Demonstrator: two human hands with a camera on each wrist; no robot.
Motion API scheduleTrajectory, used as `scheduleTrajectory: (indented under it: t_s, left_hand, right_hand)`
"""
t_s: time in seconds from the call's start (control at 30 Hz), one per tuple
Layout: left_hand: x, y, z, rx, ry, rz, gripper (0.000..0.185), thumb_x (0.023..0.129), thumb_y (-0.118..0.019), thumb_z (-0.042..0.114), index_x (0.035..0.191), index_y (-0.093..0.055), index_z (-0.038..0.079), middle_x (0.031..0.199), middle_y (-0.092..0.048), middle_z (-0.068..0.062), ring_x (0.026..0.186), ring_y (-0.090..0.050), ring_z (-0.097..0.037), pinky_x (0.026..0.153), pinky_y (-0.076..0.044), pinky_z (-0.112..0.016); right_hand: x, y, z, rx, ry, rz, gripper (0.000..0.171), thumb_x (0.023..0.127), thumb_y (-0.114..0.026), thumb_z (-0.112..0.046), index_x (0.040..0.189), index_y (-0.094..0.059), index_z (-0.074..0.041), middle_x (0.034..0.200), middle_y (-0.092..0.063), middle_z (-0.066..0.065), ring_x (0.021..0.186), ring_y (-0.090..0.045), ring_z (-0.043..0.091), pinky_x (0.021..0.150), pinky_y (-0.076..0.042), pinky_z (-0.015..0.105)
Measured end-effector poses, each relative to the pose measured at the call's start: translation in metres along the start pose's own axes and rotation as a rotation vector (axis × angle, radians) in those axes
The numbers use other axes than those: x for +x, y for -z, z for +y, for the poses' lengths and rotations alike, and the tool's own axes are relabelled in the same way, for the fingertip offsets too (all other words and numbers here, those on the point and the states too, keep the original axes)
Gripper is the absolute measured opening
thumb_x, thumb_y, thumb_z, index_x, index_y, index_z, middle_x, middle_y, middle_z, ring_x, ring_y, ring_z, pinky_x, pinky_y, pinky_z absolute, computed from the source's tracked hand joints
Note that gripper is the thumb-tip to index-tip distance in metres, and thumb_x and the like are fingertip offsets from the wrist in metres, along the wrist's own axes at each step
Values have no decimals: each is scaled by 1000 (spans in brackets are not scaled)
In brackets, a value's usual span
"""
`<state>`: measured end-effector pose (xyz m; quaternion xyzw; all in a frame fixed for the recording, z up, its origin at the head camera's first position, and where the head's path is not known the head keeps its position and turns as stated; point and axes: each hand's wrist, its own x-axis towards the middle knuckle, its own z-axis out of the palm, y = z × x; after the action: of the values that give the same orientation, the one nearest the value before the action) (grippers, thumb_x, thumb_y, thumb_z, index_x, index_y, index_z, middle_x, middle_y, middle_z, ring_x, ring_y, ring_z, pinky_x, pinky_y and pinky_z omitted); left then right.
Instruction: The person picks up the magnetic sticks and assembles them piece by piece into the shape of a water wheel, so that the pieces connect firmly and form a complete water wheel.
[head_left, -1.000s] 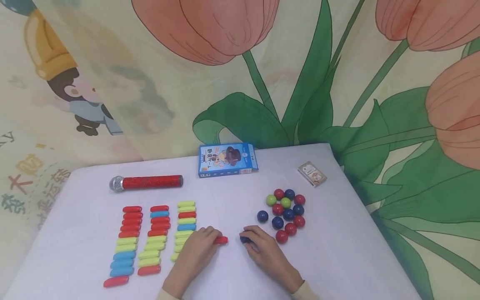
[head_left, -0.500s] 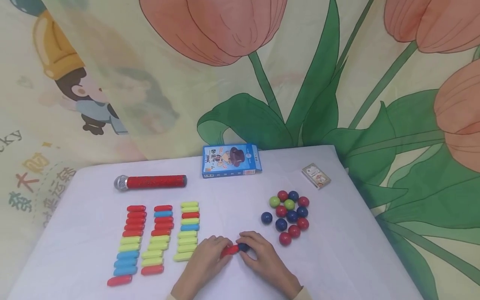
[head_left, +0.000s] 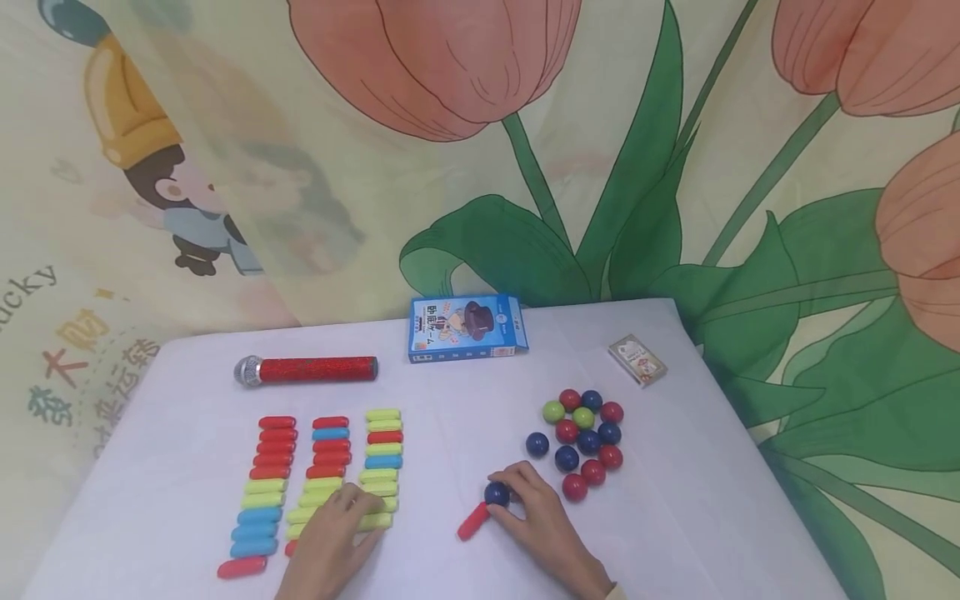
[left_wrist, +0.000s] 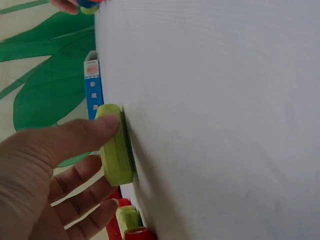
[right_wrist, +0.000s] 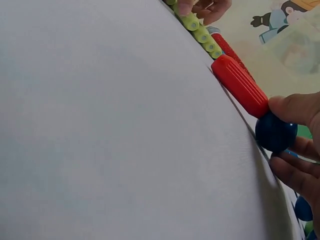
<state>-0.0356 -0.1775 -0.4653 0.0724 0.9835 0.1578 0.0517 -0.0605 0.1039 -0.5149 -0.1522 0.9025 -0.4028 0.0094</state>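
Observation:
My right hand (head_left: 546,527) pinches a dark blue ball (head_left: 497,494) between thumb and fingers, low over the white table. A short ridged red rod (head_left: 473,522) meets the ball end-on and slants away to the lower left; in the right wrist view the ball (right_wrist: 276,131) and rod (right_wrist: 240,85) join end to end. At the rod columns on the left, my left hand (head_left: 330,537) pinches a yellow-green rod (head_left: 375,522), the nearest in the right-hand column. Its thumb lies along this rod (left_wrist: 115,155) in the left wrist view, with fingers behind.
Three columns of red, blue and yellow-green rods (head_left: 258,512) lie left. A cluster of red, blue and green balls (head_left: 588,442) sits right of my right hand. Farther back are a red microphone (head_left: 315,369), a blue box (head_left: 468,327) and a small card box (head_left: 637,360).
The red rod has come against the blue ball. My left hand has let go of it and moved left to a yellow-green rod; the right hand still holds the ball.

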Motion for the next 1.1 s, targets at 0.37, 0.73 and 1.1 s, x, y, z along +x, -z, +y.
scheduleTrajectory:
  t_s: [0.37,0.73,1.1]
  left_hand:
    - [-7,-5,0,-31,-34,-55,35,73,-82,19,105,-67,21,90,-55,11,80,-53,-7,75,-56,-28]
    - [22,-28,45,-119,-271,131,29,82,-75,16,110,-64,20,97,-59,11,89,-58,-7,81,-54,-26]
    - [30,-41,56,-169,-306,105,28,84,-73,19,110,-64,18,97,-57,9,88,-56,-9,79,-53,-25]
  right_hand:
    - [5,1,-4,9,22,1,32,86,-72,-26,116,-63,-22,114,-61,-13,108,-58,7,92,-51,27]
    - [15,-9,-16,39,76,-2,33,85,-73,-19,115,-59,-18,109,-58,-9,99,-60,7,87,-52,25]
    - [13,-9,-11,-18,157,19,31,82,-76,-21,110,-63,-20,107,-60,-11,103,-60,8,92,-51,27]
